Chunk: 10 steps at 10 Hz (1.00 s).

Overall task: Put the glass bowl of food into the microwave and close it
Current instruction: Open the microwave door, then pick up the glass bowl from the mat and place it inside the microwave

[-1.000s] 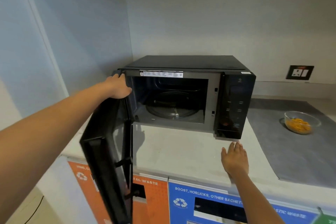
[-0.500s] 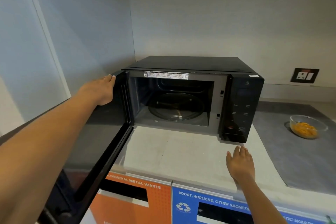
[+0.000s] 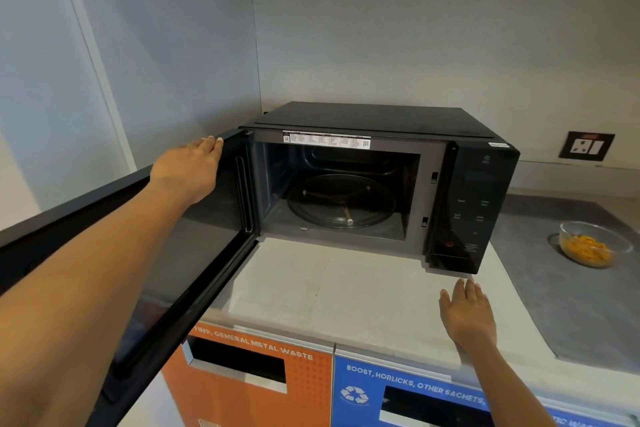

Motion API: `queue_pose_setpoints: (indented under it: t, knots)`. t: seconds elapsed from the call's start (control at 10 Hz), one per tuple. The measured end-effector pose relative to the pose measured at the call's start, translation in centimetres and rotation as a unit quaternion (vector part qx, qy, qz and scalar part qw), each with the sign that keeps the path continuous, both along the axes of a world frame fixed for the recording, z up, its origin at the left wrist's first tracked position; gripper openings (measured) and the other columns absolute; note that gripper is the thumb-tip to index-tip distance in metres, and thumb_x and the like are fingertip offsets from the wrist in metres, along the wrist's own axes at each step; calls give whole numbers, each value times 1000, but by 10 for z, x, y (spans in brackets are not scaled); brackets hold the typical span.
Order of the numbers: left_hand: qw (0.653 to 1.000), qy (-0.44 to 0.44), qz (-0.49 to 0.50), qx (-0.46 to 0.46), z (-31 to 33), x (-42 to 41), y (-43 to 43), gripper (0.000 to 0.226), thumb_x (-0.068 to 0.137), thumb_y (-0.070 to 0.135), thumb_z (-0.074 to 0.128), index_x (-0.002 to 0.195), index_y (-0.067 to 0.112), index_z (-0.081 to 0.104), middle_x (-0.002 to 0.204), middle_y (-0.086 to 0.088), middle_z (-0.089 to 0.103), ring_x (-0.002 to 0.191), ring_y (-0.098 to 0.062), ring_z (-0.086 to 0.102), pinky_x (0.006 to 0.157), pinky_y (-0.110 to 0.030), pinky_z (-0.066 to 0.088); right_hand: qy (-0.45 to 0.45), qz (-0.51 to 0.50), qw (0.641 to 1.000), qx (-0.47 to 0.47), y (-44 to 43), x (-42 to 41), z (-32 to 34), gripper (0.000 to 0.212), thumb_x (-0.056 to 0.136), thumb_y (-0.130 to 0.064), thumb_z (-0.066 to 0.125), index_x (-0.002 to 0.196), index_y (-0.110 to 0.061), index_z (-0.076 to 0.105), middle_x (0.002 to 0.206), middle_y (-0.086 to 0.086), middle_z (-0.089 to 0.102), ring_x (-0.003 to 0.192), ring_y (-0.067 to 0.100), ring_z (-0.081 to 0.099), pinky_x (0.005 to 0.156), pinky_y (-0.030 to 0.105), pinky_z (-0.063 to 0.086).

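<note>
A black microwave [image 3: 474,198] stands on the white counter with its door [image 3: 194,253] swung wide to the left. Its cavity holds only a glass turntable [image 3: 341,201]. My left hand [image 3: 188,172] lies flat against the inner face of the door near its top edge, fingers together. My right hand [image 3: 465,314] rests palm down on the counter in front of the control panel, holding nothing. The glass bowl [image 3: 594,243] with orange food sits on a grey mat far to the right, apart from both hands.
The grey mat [image 3: 561,305] covers the right part of the white counter [image 3: 329,295]. A wall socket [image 3: 587,146] is behind it. Below the counter edge are an orange waste bin front [image 3: 256,385] and a blue one [image 3: 415,399]. Walls close in left and behind.
The door has swung from half open to fully open towards the left, with my left hand pushing along it. My right hand stays flat on the counter.
</note>
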<state>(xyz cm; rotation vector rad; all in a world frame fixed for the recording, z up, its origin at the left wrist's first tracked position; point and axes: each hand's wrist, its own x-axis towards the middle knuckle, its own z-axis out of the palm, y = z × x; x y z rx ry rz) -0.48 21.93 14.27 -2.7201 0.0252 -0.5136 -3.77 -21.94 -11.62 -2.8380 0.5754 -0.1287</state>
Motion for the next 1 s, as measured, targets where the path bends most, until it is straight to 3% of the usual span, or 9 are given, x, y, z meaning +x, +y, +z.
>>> queue_pose_setpoints:
  t: [0.4,0.5,0.6,0.7,0.8,1.0]
  knots:
    - [999,-29,-10,-13,-2,1,-3,57,94,7,35,149,3,22,153,-15,34,136,-31,41,107,-39,40,-3,-8,1000,2,-2,2,-4,65,95,-50,14,148,-14,4,159,7,-2,146,26,2,118,37,6]
    - [998,-48,-6,-36,-2,3,-5,48,93,5,37,140,2,36,140,-18,48,119,-37,54,96,-42,45,-7,-8,1000,8,-2,3,-4,65,95,-51,14,148,-15,4,159,6,-1,146,26,2,118,38,7]
    - [992,-89,-35,-77,-5,5,-9,42,92,5,43,134,-1,44,132,-21,53,116,-38,54,96,-45,44,-21,-13,999,30,-2,3,-4,65,95,-50,17,148,-15,6,159,6,2,146,26,5,118,39,10]
    - [977,-144,-82,-136,-19,0,-25,43,90,5,48,132,-3,49,132,-23,56,118,-38,54,100,-49,40,-99,-23,984,147,0,-1,0,59,96,-46,30,147,-19,19,157,4,20,142,29,23,114,43,24]
    - [964,-162,-119,-174,-38,-6,-50,38,89,7,49,126,-1,56,123,-21,63,110,-35,61,97,-48,43,-210,-50,933,289,5,-10,10,49,95,-41,40,140,-22,34,147,7,39,131,33,42,107,47,38]
    - [921,-115,-177,-327,-77,-13,-113,34,94,12,46,125,5,59,126,-14,63,112,-31,61,93,-43,47,-336,-73,889,301,-2,-31,29,32,95,-34,45,126,-26,46,133,4,49,116,21,51,98,39,44]
